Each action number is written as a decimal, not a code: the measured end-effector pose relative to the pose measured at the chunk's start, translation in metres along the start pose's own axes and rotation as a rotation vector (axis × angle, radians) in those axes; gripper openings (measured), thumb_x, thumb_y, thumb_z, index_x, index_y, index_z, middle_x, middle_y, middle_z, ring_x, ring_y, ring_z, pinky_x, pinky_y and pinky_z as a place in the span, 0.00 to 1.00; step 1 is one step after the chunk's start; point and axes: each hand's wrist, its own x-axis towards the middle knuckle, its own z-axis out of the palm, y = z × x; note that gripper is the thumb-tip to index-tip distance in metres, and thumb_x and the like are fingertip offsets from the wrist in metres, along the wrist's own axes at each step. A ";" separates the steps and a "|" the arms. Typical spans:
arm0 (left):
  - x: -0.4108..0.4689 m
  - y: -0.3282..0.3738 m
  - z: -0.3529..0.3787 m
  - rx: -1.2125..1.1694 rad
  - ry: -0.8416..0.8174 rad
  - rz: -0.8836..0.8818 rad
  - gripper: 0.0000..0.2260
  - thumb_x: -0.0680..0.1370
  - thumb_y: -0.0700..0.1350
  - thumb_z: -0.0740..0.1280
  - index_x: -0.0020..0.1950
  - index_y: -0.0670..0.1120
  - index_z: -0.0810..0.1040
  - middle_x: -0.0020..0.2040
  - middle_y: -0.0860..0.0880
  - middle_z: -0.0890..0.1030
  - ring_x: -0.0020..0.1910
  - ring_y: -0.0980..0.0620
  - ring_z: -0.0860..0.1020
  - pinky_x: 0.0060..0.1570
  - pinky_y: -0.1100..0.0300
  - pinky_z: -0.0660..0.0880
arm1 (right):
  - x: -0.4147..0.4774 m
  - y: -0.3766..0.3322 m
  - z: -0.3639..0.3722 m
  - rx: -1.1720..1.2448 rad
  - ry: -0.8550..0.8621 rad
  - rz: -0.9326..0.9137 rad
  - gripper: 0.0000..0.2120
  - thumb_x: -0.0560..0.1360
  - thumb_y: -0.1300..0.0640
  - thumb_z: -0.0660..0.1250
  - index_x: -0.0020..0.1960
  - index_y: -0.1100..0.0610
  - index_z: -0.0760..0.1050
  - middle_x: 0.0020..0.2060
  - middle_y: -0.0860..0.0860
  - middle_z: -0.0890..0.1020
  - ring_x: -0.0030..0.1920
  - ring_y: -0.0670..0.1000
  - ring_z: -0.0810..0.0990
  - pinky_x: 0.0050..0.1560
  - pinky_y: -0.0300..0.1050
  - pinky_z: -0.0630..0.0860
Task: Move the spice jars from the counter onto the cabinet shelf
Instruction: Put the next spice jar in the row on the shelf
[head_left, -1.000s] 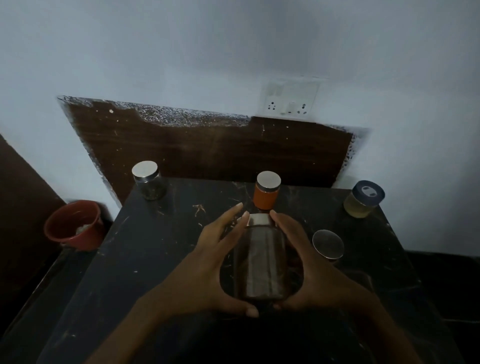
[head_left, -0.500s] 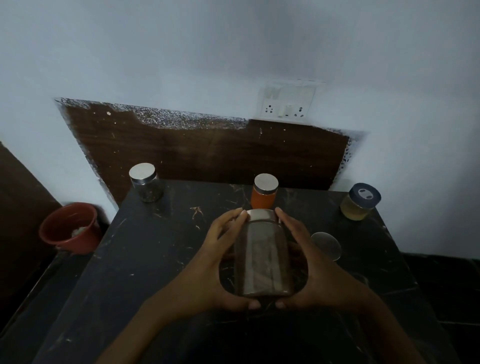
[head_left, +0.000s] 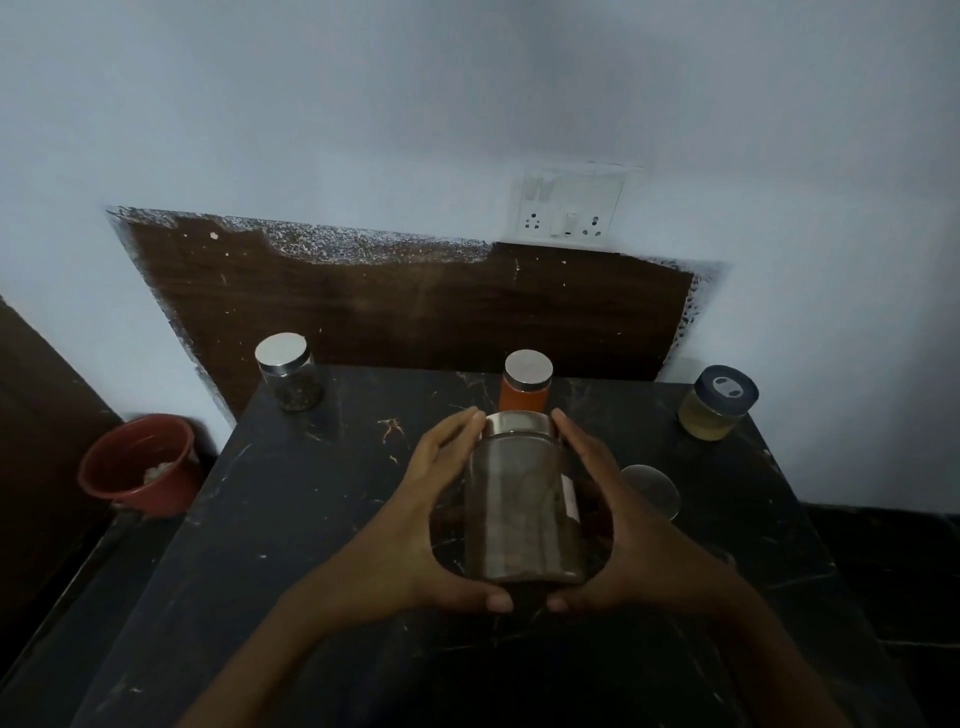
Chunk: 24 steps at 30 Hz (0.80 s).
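A tall glass jar of brown spice with a steel lid is held between both hands above the black marble counter. My left hand clasps its left side and my right hand its right side, thumbs under the base. Behind it stands an orange-filled jar with a steel lid. A small dark-spice jar stands at the counter's far left corner, and a blue-lidded jar of pale contents at the far right. Another steel-lidded jar sits just right of my right hand, mostly hidden.
A dark wooden panel leans against the white wall behind the counter, with a switch and socket plate above it. A red bucket sits on the floor to the left. No cabinet shelf is in view.
Both hands have lifted the brown jar slightly up and away from me, so it now overlaps the orange jar's lower part. The other jars have not moved.
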 end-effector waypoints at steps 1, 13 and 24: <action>0.001 0.000 0.000 0.040 -0.009 -0.008 0.53 0.59 0.56 0.78 0.74 0.65 0.47 0.72 0.70 0.46 0.73 0.63 0.53 0.68 0.57 0.67 | 0.002 0.000 0.002 -0.036 0.020 -0.013 0.58 0.57 0.55 0.80 0.67 0.30 0.41 0.69 0.38 0.58 0.64 0.30 0.64 0.56 0.24 0.68; 0.005 0.008 0.001 0.024 0.019 0.005 0.51 0.60 0.51 0.78 0.73 0.62 0.48 0.70 0.69 0.53 0.70 0.68 0.58 0.61 0.70 0.68 | -0.005 -0.003 -0.011 0.035 -0.022 -0.048 0.58 0.57 0.60 0.80 0.66 0.30 0.43 0.66 0.37 0.58 0.57 0.24 0.66 0.50 0.22 0.69; 0.009 0.011 0.001 0.110 0.046 0.002 0.53 0.60 0.44 0.81 0.73 0.60 0.49 0.69 0.68 0.53 0.69 0.69 0.57 0.60 0.73 0.67 | -0.002 -0.005 -0.014 0.003 0.001 -0.053 0.58 0.54 0.53 0.81 0.63 0.24 0.42 0.63 0.29 0.57 0.57 0.22 0.63 0.51 0.20 0.66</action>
